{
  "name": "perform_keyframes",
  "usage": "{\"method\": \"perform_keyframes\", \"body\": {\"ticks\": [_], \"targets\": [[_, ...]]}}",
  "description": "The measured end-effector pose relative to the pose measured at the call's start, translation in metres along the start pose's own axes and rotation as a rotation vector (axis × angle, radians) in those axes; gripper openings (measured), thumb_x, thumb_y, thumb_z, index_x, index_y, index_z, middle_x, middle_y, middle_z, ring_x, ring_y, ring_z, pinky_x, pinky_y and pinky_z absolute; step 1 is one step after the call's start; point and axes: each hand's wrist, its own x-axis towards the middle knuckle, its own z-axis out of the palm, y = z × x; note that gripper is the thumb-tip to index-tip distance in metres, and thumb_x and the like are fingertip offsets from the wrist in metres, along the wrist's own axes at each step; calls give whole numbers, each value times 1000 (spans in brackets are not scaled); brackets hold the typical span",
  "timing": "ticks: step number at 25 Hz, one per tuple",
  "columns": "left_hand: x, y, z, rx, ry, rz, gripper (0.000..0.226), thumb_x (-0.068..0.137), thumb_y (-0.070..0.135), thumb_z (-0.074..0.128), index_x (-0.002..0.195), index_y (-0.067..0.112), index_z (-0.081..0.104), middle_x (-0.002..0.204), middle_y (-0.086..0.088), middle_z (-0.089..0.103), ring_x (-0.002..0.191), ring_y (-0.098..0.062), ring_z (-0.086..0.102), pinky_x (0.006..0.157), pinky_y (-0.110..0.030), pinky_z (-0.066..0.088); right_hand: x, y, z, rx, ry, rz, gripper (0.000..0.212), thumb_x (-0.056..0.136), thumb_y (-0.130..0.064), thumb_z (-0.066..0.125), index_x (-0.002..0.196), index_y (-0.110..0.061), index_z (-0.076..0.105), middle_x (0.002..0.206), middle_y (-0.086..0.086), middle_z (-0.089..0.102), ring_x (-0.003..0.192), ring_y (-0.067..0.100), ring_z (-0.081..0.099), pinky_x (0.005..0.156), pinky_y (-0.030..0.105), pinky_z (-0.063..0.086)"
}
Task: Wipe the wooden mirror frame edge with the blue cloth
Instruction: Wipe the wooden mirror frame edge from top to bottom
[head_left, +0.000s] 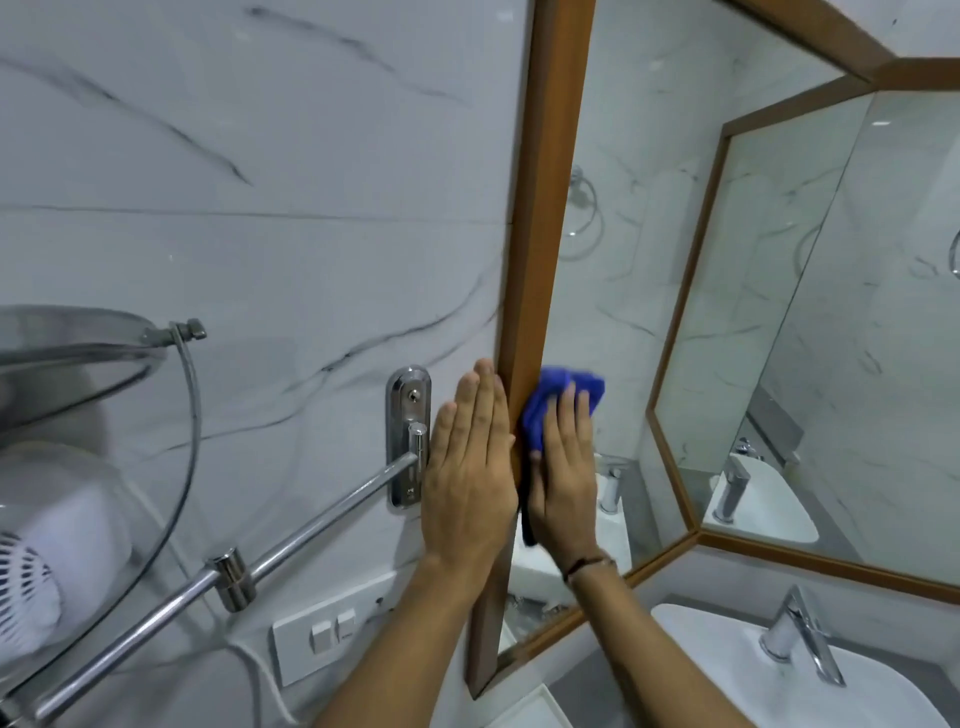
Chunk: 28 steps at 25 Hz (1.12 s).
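Note:
The wooden mirror frame (545, 208) runs as a brown vertical strip up the middle of the view, with the mirror glass to its right. My right hand (563, 478) presses the bunched blue cloth (558, 397) flat against the frame's inner side and the glass, fingers pointing up. My left hand (470, 467) lies flat on the marble wall, fingers straight and together, its edge touching the frame's outer side. It holds nothing. The two hands sit on either side of the frame at the same height.
A chrome wall bracket (409, 436) with a long metal arm (218, 577) stands just left of my left hand. A round glass shelf (72, 353) and a white hair dryer (47, 566) sit far left. A switch plate (322, 636) is below. A white basin with chrome tap (802, 636) lies lower right.

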Motion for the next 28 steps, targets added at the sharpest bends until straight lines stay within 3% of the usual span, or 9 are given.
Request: {"method": "perform_keyframes", "body": {"ticks": [4,6,8,12,14,17,23,27,28], "targets": [[-35,-4,19,12,10,-2,63,119,23,40,174,3,17,182,-13,16,172,-22,0,141,-41,1,-8,13,10,-2,26,14,60,120,-28,32,176,-21,12,186,5,7,173,34,9,140,50,12],[-57,-12,25,34,-5,38,69,116,20,50,174,1,19,183,-15,15,173,-24,2,141,-41,1,-80,6,13,0,-125,51,64,119,-31,33,176,-29,2,186,-5,0,173,23,4,137,58,22],[-77,-21,30,123,-30,115,75,110,19,61,173,-1,25,184,-18,14,173,-27,5,141,-42,0,-119,6,16,-16,-149,49,66,119,-33,33,175,-32,-1,186,-10,-3,173,19,2,131,65,31],[-81,-23,36,102,-17,122,63,118,24,44,173,-1,25,186,-16,5,173,-26,4,141,-42,0,-43,20,23,-2,-12,6,60,120,-29,32,176,-21,11,186,3,8,172,36,10,139,54,17],[-83,-21,40,131,-8,111,62,119,24,40,173,-1,23,186,-16,4,173,-26,4,141,-42,0,-45,23,23,-10,14,14,60,120,-29,31,176,-22,9,186,1,6,173,35,8,140,53,16],[-85,-22,40,132,-9,141,62,118,24,41,172,-3,26,186,-18,6,173,-28,6,141,-43,0,-95,2,21,19,-95,42,61,120,-35,26,176,-29,1,186,-11,-3,173,23,0,135,60,23],[-82,-21,38,92,-6,114,65,117,22,44,174,-1,22,186,-16,6,173,-26,6,141,-42,1,-35,12,16,19,-8,48,59,120,-32,30,176,-25,11,186,-2,4,173,34,7,141,48,14],[-81,-21,29,44,-19,111,63,119,23,41,174,0,21,186,-14,2,173,-25,3,141,-41,0,-84,-10,5,24,-128,104,61,117,-28,37,171,-12,13,184,-20,-9,170,28,6,131,65,29],[-82,-20,30,43,-17,107,66,117,21,45,174,1,20,186,-14,3,173,-25,3,141,-41,-1,-71,-8,4,36,-113,80,62,117,-26,37,173,-16,11,183,-20,-9,171,27,4,133,64,27]]}}
